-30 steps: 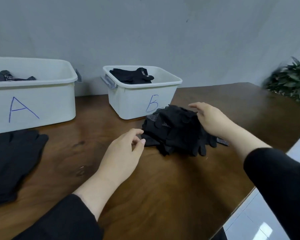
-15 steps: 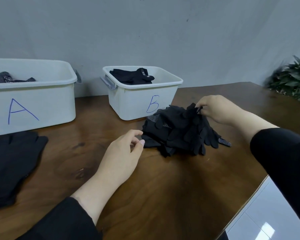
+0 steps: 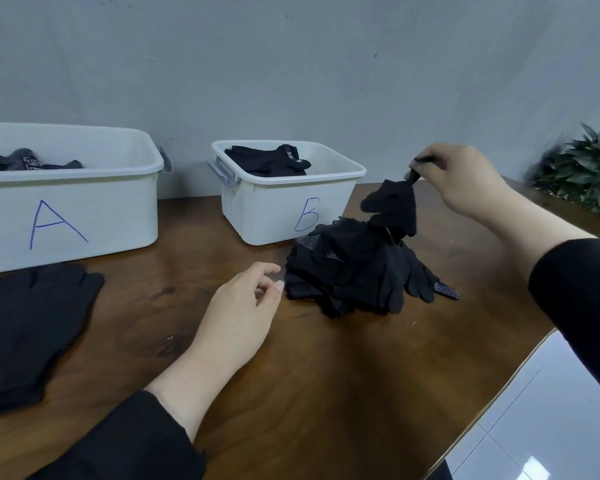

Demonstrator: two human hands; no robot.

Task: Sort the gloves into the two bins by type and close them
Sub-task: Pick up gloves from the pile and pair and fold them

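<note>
Bins (image 3: 66,188) and (image 3: 284,206) are reading "A", "B". Right hand (image 3: 465,181) is pinching a black glove (image 3: 394,209) above the pile (image 3: 357,271); left hand (image 3: 239,313) is resting loosely curled, empty.

I have one wide head-worn view, angled forward and down over the tabletop (image 3: 326,393) — close in, its far edge meeting the wall (image 3: 291,64).

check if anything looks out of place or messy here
Yes: black gloves lie loose on the table in front of bin A, apart from the main glove pile.
</note>
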